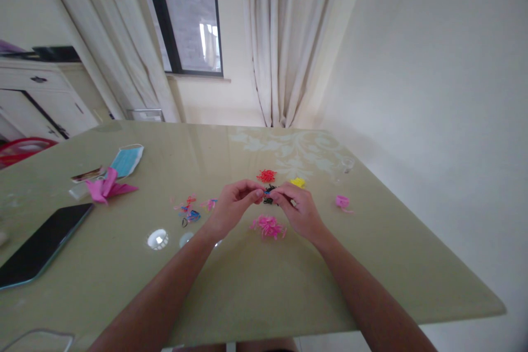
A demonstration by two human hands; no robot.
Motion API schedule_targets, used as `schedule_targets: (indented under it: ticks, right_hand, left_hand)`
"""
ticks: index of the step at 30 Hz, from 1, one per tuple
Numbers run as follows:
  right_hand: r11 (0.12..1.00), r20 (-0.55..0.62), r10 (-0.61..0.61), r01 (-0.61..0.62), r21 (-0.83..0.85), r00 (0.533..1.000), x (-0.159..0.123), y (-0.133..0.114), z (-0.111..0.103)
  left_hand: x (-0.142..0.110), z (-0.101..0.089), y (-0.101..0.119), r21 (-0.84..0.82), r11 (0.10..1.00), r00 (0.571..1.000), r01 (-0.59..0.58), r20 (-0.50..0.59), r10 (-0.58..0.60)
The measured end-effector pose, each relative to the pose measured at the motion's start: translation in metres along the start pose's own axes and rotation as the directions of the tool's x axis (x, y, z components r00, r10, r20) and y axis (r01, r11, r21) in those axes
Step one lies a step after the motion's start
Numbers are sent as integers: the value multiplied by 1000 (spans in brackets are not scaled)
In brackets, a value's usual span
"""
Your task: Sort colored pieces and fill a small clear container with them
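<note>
My left hand (233, 206) and my right hand (297, 209) meet above the middle of the table, fingertips pinched together on a small black band-like piece (269, 193). Just below the hands lies a pink pile of small bands (268, 226). A red pile (266, 176) and a yellow pile (297, 182) lie beyond the hands. A small pink piece (342, 201) sits to the right. Mixed pink and blue bands (188, 210) lie to the left of my left hand.
The glossy green table (256, 286) also carries a dark tablet (39, 245) at the left edge, a blue face mask (127, 159) and a magenta folded paper (106, 188). Curtains and a window stand behind; a white wall is on the right.
</note>
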State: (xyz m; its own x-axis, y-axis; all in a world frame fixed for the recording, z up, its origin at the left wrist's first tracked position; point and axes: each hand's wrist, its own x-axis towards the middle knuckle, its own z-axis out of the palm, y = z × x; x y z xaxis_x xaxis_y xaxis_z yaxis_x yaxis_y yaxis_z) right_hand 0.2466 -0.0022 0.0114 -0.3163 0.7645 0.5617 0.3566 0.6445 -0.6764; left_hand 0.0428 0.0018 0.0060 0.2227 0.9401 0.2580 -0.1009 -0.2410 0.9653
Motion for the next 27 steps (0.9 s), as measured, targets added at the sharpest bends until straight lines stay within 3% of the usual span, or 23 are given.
schedule_targets:
  ticks: [7, 11, 13, 15, 17, 19, 22, 27]
  right_hand:
    - [999, -40, 37, -36, 16, 999, 0, -1, 0]
    - [998, -56, 66, -66, -3, 996, 2, 2, -6]
    - [996, -20, 91, -92, -10, 996, 4, 5, -12]
    - [993, 49, 121, -120, -24, 991, 6, 11, -21]
    - [988, 110, 150, -145, -48, 983, 8, 17, -31]
    - [983, 151, 175, -164, -79, 973, 9, 23, -41]
    - [978, 206, 188, -164, -129, 960, 8, 29, -58]
    - [931, 251, 302, -228, -285, 920, 4, 42, -89]
  left_hand:
    - [0, 0, -1, 47, 999, 1000, 16, 11, -17]
    - [2, -7, -2, 288, 957, 1000, 18, -5, -17]
    - [2, -14, 0, 591, 806, 999, 22, -48, 8]
    - [0, -23, 3, 879, 474, 996, 54, -80, 34]
    - [-3, -32, 6, 986, 118, 993, 114, -113, -21]
    - [-6, -40, 7, 982, -103, 978, 156, -168, -125]
    - [-7, -47, 5, 963, -198, 944, 184, -230, -237]
    - [-4, -53, -1, 961, -175, 930, 213, -255, -266]
